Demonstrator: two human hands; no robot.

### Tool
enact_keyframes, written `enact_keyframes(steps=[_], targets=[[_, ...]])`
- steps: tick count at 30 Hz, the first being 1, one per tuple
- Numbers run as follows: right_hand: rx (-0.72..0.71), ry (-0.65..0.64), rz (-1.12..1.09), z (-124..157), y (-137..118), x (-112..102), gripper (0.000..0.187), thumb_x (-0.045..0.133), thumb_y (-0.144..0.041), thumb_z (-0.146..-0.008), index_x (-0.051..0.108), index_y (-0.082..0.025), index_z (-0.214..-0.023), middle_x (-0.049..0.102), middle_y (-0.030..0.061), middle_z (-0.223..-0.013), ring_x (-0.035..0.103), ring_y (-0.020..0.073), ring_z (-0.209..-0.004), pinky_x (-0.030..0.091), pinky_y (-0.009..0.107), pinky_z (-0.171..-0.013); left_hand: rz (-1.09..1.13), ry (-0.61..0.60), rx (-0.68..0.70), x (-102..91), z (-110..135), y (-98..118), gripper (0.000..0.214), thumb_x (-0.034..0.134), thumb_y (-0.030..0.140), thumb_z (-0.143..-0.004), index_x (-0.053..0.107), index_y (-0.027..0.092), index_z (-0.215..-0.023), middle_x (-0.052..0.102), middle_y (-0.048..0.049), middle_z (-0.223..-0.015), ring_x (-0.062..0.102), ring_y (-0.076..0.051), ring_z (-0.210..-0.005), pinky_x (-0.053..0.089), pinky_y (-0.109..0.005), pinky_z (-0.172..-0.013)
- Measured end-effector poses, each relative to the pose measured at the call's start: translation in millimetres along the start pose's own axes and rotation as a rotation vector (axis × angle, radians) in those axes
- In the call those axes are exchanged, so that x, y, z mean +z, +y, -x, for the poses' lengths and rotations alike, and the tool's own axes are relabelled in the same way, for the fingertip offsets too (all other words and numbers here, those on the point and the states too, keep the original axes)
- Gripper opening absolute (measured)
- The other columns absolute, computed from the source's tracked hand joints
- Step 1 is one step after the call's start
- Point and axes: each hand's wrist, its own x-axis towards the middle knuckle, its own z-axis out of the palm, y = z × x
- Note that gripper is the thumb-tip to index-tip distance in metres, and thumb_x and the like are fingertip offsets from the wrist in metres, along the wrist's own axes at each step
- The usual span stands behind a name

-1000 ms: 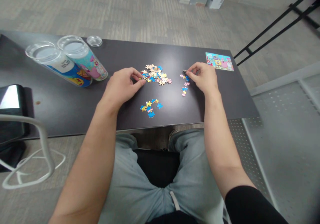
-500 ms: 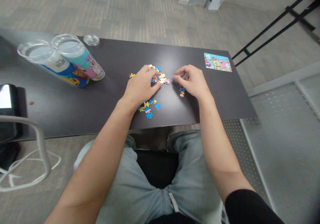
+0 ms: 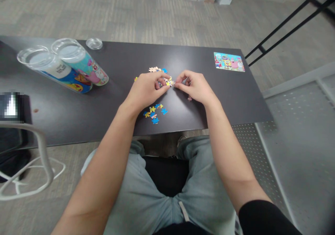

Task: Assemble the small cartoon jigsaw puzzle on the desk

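Observation:
My left hand (image 3: 146,88) is curled at the front of a loose pile of jigsaw puzzle pieces (image 3: 155,69), its thumb and fingers around a small piece with yellow on it (image 3: 168,83). Opposite it, my right hand (image 3: 193,85) pinches a pale puzzle piece (image 3: 173,83) between thumb and fingertips, close against the left fingertips. Whether the two pieces interlock I cannot tell. Part of the pile is hidden behind my left hand. Under my right hand a pink puzzle piece (image 3: 190,98) peeks out. Nearer me lies a group of several blue and yellow pieces (image 3: 155,120).
A colourful picture card (image 3: 229,62) lies at the table's (image 3: 117,112) far right. Two printed clear-topped canisters (image 3: 74,85) (image 3: 98,75) lean together on the left, with a clear lid (image 3: 94,43) behind them. A dark device (image 3: 12,109) and a white curved tube (image 3: 43,151) are at the left edge.
My right hand has moved left to the pile and now meets the left fingertips. The left hand has shifted slightly left, its fingers closing around a piece.

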Motion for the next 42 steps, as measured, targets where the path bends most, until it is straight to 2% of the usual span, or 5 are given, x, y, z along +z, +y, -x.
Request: enact_keyframes(steps=[8, 18, 27, 35, 42], targets=[[-0.031, 0.059, -0.119, -5, 9, -12, 0.047, 0.101, -0.078, -0.098, 0.089, -0.035, -0.113, 0.095, 0.0069, -0.121, 0.085, 0.0365, -0.111, 0.07, 0.052, -0.097, 0.149, -0.073, 0.003, -16.2, 10, 2, 0.044, 0.095, 0.049, -0.102, 0.094, 0.025, -0.139, 0.094, -0.0036, -0.113, 0.081, -0.028, -0.095, 0.066, -0.046, -0.101], [0.005, -0.016, -0.215, 5, -5, -23, 0.036, 0.104, -0.067, -0.097, 0.094, -0.039, -0.117, 0.097, 0.0084, -0.125, 0.089, 0.0446, -0.124, 0.074, 0.066, -0.11, 0.126, -0.333, 0.009, -21.6, 20, 8, 0.026, 0.082, 0.063, -0.105, 0.098, 0.043, -0.104, 0.1, 0.0002, -0.114, 0.09, -0.035, -0.103, 0.069, -0.05, -0.099], [0.093, 0.03, -0.059, 4, 7, -33, 0.032, 0.102, -0.055, -0.094, 0.091, -0.035, -0.116, 0.096, 0.008, -0.11, 0.086, 0.0387, -0.103, 0.073, 0.059, -0.099, 0.065, -0.267, 0.02, -15.5, 17, 8, 0.021, 0.087, 0.06, -0.093, 0.091, 0.04, -0.097, 0.089, -0.0022, -0.096, 0.072, -0.031, -0.079, 0.058, -0.048, -0.083], [0.102, 0.152, 0.062, 3, 19, -36, 0.013, 0.095, -0.043, -0.102, 0.086, -0.033, -0.106, 0.093, 0.0088, -0.109, 0.086, 0.038, -0.094, 0.071, 0.06, -0.1, 0.085, -0.284, -0.02, -19.9, 18, 4, 0.02, 0.094, 0.058, -0.087, 0.087, 0.04, -0.093, 0.084, -0.0012, -0.087, 0.075, -0.032, -0.084, 0.058, -0.047, -0.08], [0.06, 0.106, 0.204, 0, 14, -31, 0.016, 0.098, -0.022, -0.098, 0.085, -0.026, -0.106, 0.09, 0.006, -0.104, 0.077, 0.0293, -0.095, 0.061, 0.05, -0.099, 0.099, -0.329, -0.044, -28.6, 19, -1, 0.028, 0.097, 0.062, -0.085, 0.086, 0.038, -0.094, 0.08, -0.001, -0.084, 0.067, -0.029, -0.077, 0.056, -0.044, -0.076]])
